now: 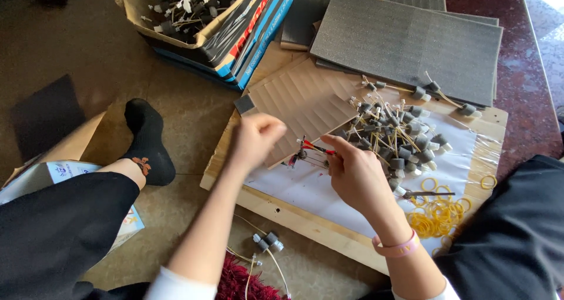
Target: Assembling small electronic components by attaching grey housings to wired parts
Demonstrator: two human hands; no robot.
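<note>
On the wooden board (305, 218) laid on the floor, both hands work at mid-board. The right hand (355, 173) pinches a small bundle of wired parts (311, 149) with red leads at its fingertips. The left hand (255, 136) is loosely clenched just left of the bundle; whether it grips anything cannot be told.

Progress, as a judgement: a large pile (393, 135) of loose grey parts with wires remains far right of the hands, and many yellow rubber bands (437, 215) lie near right, so much looks undone. A box (194, 18) far left holds similar parts, sorted or not unclear.

Hidden: the bundle's makeup is blurred, the right palm faces away, and the box is cut off at the top edge.
</note>
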